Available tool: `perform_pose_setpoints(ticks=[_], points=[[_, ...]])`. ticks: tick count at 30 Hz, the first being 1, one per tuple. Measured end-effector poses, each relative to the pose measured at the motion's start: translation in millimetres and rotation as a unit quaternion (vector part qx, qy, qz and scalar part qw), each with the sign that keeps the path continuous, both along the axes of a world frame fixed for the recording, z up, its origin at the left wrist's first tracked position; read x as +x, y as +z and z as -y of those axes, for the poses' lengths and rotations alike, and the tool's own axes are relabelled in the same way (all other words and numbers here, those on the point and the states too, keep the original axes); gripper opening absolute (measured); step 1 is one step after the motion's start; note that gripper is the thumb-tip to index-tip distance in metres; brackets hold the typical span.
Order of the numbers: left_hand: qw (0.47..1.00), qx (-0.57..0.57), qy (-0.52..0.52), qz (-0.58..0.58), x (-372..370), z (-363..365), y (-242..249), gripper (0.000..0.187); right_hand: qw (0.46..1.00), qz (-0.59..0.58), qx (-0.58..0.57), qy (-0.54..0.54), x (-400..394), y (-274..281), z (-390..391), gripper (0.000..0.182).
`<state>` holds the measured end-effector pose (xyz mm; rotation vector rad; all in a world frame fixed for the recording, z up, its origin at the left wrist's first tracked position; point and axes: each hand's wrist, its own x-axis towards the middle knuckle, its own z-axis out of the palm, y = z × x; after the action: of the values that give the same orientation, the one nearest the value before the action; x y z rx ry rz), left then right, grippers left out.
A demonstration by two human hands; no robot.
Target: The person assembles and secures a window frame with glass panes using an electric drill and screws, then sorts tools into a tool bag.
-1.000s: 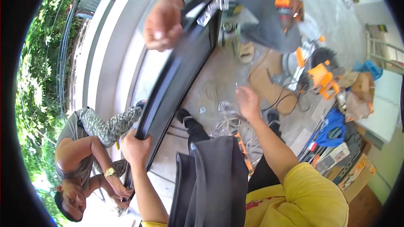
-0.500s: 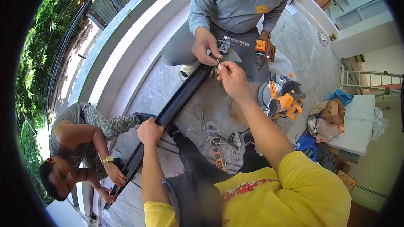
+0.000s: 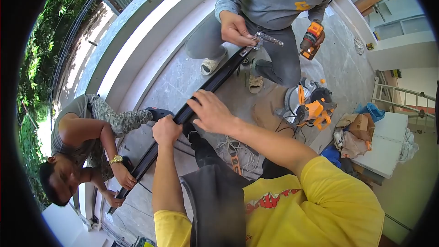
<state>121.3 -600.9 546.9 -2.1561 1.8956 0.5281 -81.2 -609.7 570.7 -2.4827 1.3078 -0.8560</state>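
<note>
A long black metal profile slants across the view from lower left to upper centre. My left hand is closed around its middle. My right hand reaches over the profile just above it, fingers apart, the fingertips at or on its edge; nothing shows in that hand. At the far end, a co-worker in grey holds a shiny metal bracket at the profile's end. That person's other hand has an orange and black cordless drill. A second co-worker's hands grip the profile's lower end.
An orange power saw stands on the floor at right. White cables and an orange tool lie near my feet. Farther right are a white box, bags and a ladder. A curved ledge runs along the left.
My right hand has left the co-worker's fingers, coming down and left to the profile, with its fingers spread. The co-worker's drill has been raised; my left hand keeps its hold.
</note>
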Motion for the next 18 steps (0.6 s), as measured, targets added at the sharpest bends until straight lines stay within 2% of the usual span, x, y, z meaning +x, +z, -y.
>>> perform_pose_setpoints(ticks=[1,3,4,6,7,9,18], points=[[1.0,0.002,0.004,0.0,2,0,-1,0.03,1.0,0.0,0.002,0.004,9,-9,6,0.032],[1.0,0.007,-0.012,0.001,4,0,-6,0.03,0.976,-0.202,-0.075,0.03,18,-37,31,0.04],[1.0,0.01,-0.008,-0.002,5,0,-7,0.03,0.976,-0.204,-0.073,0.035,23,-44,45,0.04],[1.0,0.01,-0.009,-0.014,5,1,-9,0.031,0.933,-0.287,0.196,0.095,26,-54,72,0.04],[1.0,0.014,-0.003,-0.019,6,2,-10,0.031,0.93,-0.292,0.198,0.1,26,-52,82,0.04],[1.0,0.027,0.0,-0.015,5,1,-9,0.03,0.89,-0.358,0.223,0.17,24,-41,93,0.034],[0.999,0.024,0.006,-0.024,3,2,-4,0.029,0.917,-0.303,0.209,0.151,17,-44,87,0.031]])
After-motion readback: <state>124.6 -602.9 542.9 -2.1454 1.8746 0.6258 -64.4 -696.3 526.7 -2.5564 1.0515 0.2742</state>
